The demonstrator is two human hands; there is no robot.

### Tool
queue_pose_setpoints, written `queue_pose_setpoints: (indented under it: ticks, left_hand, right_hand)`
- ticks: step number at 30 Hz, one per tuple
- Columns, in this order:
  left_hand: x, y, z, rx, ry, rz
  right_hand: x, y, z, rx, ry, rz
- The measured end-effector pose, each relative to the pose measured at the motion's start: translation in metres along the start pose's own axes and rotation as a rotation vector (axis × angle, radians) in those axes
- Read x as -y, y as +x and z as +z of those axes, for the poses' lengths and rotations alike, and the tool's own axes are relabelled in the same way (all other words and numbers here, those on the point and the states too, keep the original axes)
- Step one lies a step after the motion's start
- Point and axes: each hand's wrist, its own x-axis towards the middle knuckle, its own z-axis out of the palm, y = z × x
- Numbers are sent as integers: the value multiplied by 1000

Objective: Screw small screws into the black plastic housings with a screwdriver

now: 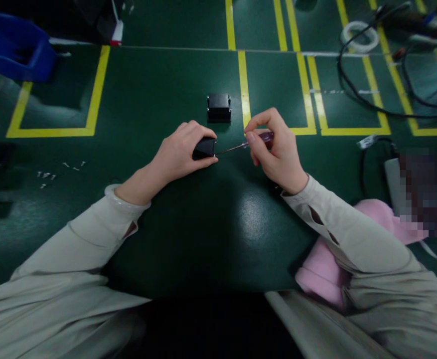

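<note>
My left hand is closed around a small black box-shaped part, thumb on its near side and fingers on its far side. In my right hand is a screwdriver with a dark purplish handle, pinched between thumb and fingers. Its thin shaft points left, and the tip meets the right end of the held part, close to a small shiny screw. Just beyond my hands stands a second black box-shaped part with shiny screws at its sides.
Several loose screws lie on the green table at left. A blue bin sits at the far left. Black cables and a white tape roll are at the far right. Pink cloth lies under my right forearm.
</note>
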Motion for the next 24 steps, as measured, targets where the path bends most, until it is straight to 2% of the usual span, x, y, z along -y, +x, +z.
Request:
queue_pose_setpoints:
  ticks: [24]
  left_hand:
    - [1,0,0,-1,-15,-5]
  right_hand:
    - [-1,-1,0,-12,0,20]
